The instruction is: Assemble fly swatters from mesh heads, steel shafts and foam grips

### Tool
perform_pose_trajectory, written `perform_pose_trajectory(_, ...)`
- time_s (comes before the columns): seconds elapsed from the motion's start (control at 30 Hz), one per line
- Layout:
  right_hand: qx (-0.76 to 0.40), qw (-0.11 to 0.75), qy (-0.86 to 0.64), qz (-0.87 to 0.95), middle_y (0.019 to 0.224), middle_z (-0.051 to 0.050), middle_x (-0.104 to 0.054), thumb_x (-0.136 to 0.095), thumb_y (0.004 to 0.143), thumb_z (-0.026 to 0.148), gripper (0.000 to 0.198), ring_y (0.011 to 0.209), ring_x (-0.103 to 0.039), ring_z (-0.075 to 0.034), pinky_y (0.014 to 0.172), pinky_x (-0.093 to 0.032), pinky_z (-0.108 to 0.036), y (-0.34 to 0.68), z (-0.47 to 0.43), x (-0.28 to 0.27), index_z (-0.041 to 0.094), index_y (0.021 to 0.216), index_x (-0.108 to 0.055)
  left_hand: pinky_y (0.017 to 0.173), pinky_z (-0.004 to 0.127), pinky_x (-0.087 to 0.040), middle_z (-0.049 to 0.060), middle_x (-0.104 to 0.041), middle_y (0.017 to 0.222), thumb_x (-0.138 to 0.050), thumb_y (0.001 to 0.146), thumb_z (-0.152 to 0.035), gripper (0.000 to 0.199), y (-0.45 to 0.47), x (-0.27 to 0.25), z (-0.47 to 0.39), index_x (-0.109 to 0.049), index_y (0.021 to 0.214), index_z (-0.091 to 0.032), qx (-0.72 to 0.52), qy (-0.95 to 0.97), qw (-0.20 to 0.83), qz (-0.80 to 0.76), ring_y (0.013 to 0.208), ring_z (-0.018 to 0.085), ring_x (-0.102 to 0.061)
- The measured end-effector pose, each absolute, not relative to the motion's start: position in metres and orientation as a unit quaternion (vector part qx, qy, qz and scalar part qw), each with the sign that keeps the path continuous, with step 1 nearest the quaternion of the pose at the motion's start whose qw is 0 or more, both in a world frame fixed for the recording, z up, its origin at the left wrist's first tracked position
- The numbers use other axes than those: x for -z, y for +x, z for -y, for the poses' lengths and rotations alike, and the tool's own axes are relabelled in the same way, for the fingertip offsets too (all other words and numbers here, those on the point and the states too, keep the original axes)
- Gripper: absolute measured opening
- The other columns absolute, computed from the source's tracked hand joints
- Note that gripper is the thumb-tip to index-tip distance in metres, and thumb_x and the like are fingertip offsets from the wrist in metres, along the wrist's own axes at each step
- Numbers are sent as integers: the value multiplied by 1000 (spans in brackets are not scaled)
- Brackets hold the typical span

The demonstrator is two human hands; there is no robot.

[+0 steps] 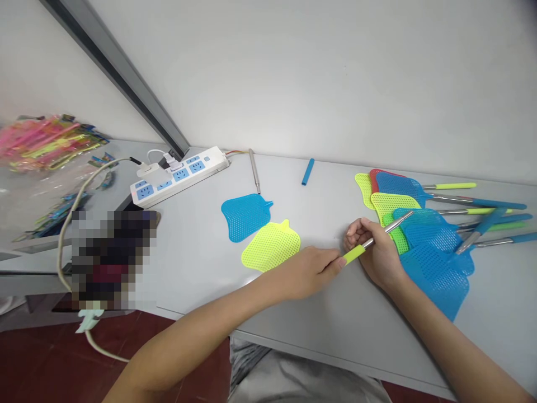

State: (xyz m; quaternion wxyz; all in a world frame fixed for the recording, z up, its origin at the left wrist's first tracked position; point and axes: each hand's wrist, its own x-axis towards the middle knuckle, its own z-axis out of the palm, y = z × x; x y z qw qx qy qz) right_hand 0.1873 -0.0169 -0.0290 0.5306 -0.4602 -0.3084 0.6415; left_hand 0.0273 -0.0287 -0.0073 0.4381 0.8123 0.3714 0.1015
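A telescopic fly swatter handle (386,229), a silver metal rod with a yellow-green grip sleeve, slants up to the right between my hands. My left hand (312,271) is closed around the sleeve's lower end. My right hand (380,254) has its fingers curled, and the metal rod crosses it by the thumb. To the left lie two loose perforated swatter heads, a yellow one (272,246) and a blue one (245,217). Behind them are a bare metal rod (254,170) and a blue sleeve (307,172). Just right of my right hand, blue swatters (436,274) overlap in a pile.
A white power strip (180,176) with plugs lies at the back left. Near it, a cable (69,210) hangs over the table edge beside a pixelated area. Bagged pink and yellow items (50,143) sit far left. A wall (319,84) rises behind the table.
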Motion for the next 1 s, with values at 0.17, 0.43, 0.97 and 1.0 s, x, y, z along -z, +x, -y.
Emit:
perform_pose_trajectory(0.17, -644, 531, -460, 302, 47, -1, -46, -43, 78, 31, 32, 45, -40, -11, 46, -33, -25, 186, 17, 28, 17, 52, -57, 49, 24, -23, -3, -41, 58, -21, 89, -39, 35, 27, 8, 29, -35, 65, -18, -111, 812, 441, -366, 52, 9, -38)
perform_pose_trajectory(0.43, -641, 531, -463, 305, 47, -1, -46, -44, 77, 31, 31, 45, -40, -11, 46, -33, -25, 187, 17, 28, 17, 52, -56, 50, 25, -24, -3, -40, 58, -20, 89, -39, 35, 27, 7, 29, -34, 65, -18, -112, 812, 441, -365, 52, 10, -38)
perform_pose_trajectory(0.97, -640, 528, -466, 308, 47, -1, -47, -41, 79, 29, 33, 45, -42, -11, 46, -33, -24, 187, 16, 28, 17, 52, -57, 53, 25, -27, -3, -41, 59, -18, 90, -37, 35, 26, 4, 30, -38, 69, -18, -93, 831, 415, -359, 57, 11, -41)
perform_pose_trajectory(1.0, -639, 529, -465, 309, 47, -1, -47, -41, 79, 29, 33, 45, -42, -11, 47, -33, -24, 187, 16, 28, 17, 52, -57, 53, 25, -27, -3, -41, 59, -18, 90, -37, 35, 26, 4, 30, -38, 69, -18, -89, 831, 414, -359, 56, 11, -41)
